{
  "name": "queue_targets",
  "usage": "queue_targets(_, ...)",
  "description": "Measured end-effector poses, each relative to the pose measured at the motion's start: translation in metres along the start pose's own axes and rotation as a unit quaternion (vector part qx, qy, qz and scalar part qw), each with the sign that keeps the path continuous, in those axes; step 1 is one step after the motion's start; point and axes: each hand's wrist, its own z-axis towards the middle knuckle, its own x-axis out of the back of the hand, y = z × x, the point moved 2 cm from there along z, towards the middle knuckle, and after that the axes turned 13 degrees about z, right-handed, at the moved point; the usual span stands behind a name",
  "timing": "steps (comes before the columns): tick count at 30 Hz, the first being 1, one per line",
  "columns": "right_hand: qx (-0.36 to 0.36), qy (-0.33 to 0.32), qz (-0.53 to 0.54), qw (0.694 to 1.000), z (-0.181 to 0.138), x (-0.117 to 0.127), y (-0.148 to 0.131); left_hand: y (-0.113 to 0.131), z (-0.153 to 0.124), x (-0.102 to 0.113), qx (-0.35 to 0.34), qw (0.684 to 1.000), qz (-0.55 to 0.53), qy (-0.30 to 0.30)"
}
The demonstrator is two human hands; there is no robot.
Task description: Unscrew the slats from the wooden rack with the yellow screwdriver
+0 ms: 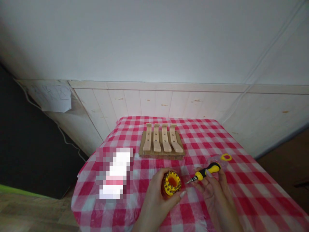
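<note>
My left hand point(158, 196) is curled around a round yellow bit holder point(171, 183) with an orange centre, held just above the red-and-white checked tablecloth point(243, 187). A yellow-and-black screwdriver point(204, 172) rests across the fingers of my right hand point(213, 190), its metal tip pointing left toward the bit holder. The two hands are close together near the front of the table.
A wooden board with several wooden hooks point(161, 141) lies at the middle of the table, behind the hands. A small yellow ring point(226, 157) on clear plastic sits to the right. A blurred white-and-pink item point(116, 174) lies at the left. A white panelled wall stands behind the table.
</note>
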Motion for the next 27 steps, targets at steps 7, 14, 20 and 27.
queue_targets(7,0.022,0.016,-0.019,0.999,-0.005,0.002,0.000,-0.001,0.000,0.000,-0.015,1.000,-0.017,-0.016)
queue_targets(14,0.063,0.005,-0.044,0.997,-0.010,0.012,-0.002,0.002,-0.002,0.002,-0.024,0.999,-0.020,-0.037)
queue_targets(20,0.077,-0.004,-0.071,0.994,-0.015,0.016,-0.005,0.004,-0.004,0.004,-0.041,0.998,-0.002,-0.047)
queue_targets(27,0.075,-0.013,-0.069,0.995,-0.014,0.019,-0.004,0.002,-0.005,0.004,-0.033,0.998,-0.013,-0.054)
